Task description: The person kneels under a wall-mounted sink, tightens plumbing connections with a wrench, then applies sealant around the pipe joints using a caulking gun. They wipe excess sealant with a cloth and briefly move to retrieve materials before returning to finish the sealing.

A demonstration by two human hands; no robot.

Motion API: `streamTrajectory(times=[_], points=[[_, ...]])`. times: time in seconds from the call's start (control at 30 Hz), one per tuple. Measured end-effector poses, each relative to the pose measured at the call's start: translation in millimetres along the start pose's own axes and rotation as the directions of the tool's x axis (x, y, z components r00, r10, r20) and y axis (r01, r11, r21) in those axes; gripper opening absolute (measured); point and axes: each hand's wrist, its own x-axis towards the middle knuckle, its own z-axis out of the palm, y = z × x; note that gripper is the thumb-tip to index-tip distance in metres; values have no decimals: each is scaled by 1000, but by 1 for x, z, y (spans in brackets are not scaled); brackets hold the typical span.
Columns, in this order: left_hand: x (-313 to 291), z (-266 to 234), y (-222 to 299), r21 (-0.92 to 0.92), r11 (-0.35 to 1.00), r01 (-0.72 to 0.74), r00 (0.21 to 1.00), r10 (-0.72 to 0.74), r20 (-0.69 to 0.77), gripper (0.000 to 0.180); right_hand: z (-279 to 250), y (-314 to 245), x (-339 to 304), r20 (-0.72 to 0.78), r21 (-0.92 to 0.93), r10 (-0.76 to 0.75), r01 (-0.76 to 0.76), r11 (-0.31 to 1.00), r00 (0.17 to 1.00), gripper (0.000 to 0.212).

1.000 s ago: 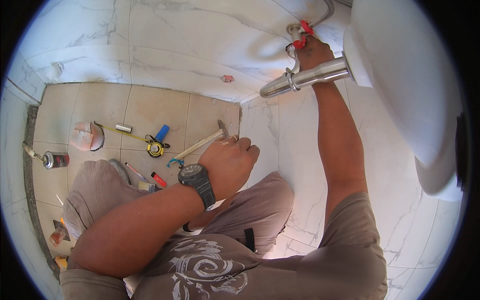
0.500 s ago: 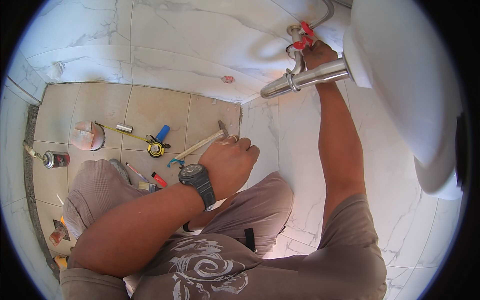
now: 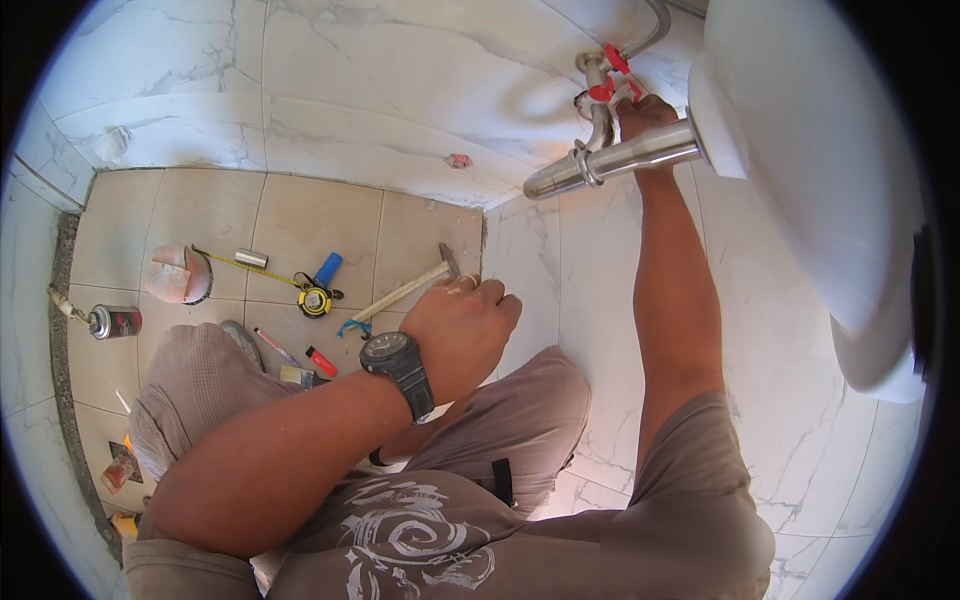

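My right hand [image 3: 647, 117] reaches up beside the metal angle valve [image 3: 597, 72] on the wall, behind the chrome drain pipe [image 3: 640, 152]. Its fingers are bent close to the red valve handles [image 3: 601, 91]; a small whitish piece [image 3: 628, 93] shows at the fingertips, too small to name. My left hand [image 3: 462, 332], with a black watch [image 3: 390, 357] on its wrist, hangs back-up over my lap with curled fingers. Its palm is hidden, so I cannot see whether anything is in it. Beyond it on the floor lies a wooden-handled hammer [image 3: 408, 290].
A white washbasin [image 3: 800, 150] bulges in at the right. On the tiles lie a yellow tape measure [image 3: 314, 299], a blue cylindrical piece [image 3: 328, 268], a short metal tube [image 3: 251, 258], a red lighter-like object [image 3: 321, 361], a round pinkish bowl [image 3: 178, 275] and a gas canister [image 3: 115, 321].
My right hand has drawn slightly down and to the right from the red handles, and the whitish piece shows more plainly at its fingers. My left hand has barely moved.
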Motion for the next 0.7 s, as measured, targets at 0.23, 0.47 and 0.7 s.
streamTrajectory(times=[0.23,0.47,0.7], points=[[-1,1,0,6,1000,-16,1000,16,-21,9,20,6,-21,85,208,213,-226,952,973,21],[-1,1,0,17,1000,-23,999,23,-44,8,58,14,-37,-54,697,362,-224,681,931,18],[-1,2,0,15,1000,-14,999,15,-38,8,58,5,-48,222,817,576,-473,331,787,28]])
